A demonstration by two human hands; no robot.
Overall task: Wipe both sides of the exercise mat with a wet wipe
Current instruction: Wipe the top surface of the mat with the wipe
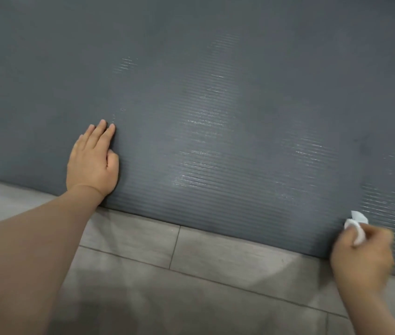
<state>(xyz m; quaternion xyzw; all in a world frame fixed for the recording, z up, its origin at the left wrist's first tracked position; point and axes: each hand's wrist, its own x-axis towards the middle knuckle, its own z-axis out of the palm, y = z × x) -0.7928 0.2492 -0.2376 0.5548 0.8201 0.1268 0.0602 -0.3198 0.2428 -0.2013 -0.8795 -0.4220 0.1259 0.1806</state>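
Observation:
A dark grey ribbed exercise mat (216, 81) lies flat on the floor and fills most of the view. Shiny wet streaks show on it at the centre and at the right. My left hand (93, 158) presses flat on the mat near its front edge, fingers straight and together. My right hand (363, 255) is at the lower right over the mat's front edge, fingers curled round a crumpled white wet wipe (356, 224). The wipe sticks out above the fingers and touches the mat. The right hand looks blurred.
Grey tiled floor (191, 274) with thin dark grout lines runs along the near side of the mat. My left forearm crosses it from the lower left.

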